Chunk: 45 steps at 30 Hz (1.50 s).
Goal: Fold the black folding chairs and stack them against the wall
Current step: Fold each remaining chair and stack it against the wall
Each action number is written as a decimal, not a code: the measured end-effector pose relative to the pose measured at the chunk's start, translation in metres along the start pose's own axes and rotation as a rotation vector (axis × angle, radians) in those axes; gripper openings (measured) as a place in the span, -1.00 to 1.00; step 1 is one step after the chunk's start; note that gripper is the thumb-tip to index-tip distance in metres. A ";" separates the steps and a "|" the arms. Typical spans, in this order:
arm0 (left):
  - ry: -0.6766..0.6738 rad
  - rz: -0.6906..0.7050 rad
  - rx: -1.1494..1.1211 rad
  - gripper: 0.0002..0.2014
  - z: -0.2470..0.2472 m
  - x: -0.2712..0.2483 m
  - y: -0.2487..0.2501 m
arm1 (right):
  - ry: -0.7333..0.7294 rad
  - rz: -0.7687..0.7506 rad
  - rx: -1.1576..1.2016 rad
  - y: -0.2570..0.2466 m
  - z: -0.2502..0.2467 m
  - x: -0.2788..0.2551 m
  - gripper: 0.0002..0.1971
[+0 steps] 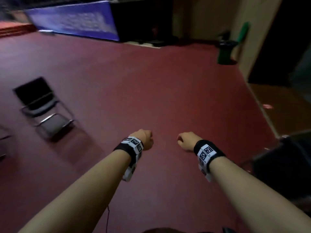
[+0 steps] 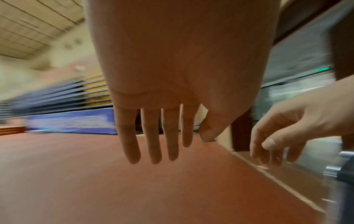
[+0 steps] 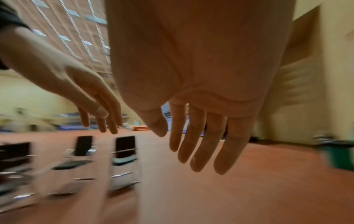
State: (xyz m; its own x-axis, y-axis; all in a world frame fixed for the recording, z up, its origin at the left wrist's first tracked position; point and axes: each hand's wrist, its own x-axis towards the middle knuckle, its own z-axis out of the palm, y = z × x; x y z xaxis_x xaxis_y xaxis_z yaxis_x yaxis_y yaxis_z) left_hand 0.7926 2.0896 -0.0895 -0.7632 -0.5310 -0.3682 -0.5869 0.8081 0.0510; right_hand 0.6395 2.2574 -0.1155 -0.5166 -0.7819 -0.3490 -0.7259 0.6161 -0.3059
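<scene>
Chairs, black and unfolded, stand on the red floor (image 1: 151, 81) left of both hands, nearest one (image 1: 44, 108) well apart. Left hand (image 1: 146, 139) and right hand (image 1: 186, 140) hang empty, fingers (image 3: 199, 144) straight and spread.

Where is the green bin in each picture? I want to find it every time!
Head view: the green bin stands far up on the right, against the cream wall.
Left wrist view: not in it.
Right wrist view: the bin is at the right edge, blurry, on the red floor.
Shared landmark: the blue banner, top left in the head view, shows in all three; in the right wrist view it peeks between thumb and fingers.
</scene>
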 end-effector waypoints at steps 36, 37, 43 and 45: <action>0.026 -1.015 -0.320 -0.59 -0.042 0.011 -0.685 | -0.356 -0.848 -0.440 -0.665 0.052 0.507 -0.65; 0.026 -1.027 -0.318 -0.59 -0.042 0.014 -0.705 | -0.356 -0.867 -0.441 -0.683 0.055 0.519 -0.65; -0.063 -1.047 -0.330 -0.60 -0.036 0.033 -0.812 | -0.380 -0.870 -0.455 -0.766 0.075 0.578 -0.66; -0.093 -1.033 -0.310 -0.61 -0.037 0.041 -0.845 | -0.371 -0.842 -0.455 -0.786 0.078 0.596 -0.65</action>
State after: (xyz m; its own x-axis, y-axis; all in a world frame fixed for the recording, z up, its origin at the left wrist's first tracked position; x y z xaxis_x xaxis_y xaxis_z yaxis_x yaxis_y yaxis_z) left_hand 1.2474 1.3753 -0.1137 0.1556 -0.8864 -0.4360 -0.9873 -0.1257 -0.0968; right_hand 0.9369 1.3145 -0.1521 0.3566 -0.8176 -0.4521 -0.9314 -0.2733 -0.2405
